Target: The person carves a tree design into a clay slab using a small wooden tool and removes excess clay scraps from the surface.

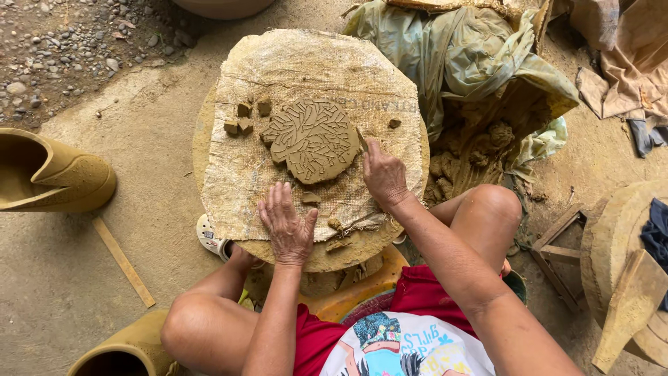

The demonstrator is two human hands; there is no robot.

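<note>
Head view: our right hand (384, 174), fingers pinching a small tool, trimmed the clay slab (313, 139); left hand (287, 223), fingers spread, steadied the sackcloth (243, 174); shallow strokes seemed wisest.

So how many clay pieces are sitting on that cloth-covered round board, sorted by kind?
Carved flat clay slab: 1
Small cut clay blocks left of the slab: 4
Loose clay scraps, one right of the slab and about three near the front edge: about 4
Total: about 9

The right hand touches the slab's edge; the left hand rests flat on the cloth.
</note>
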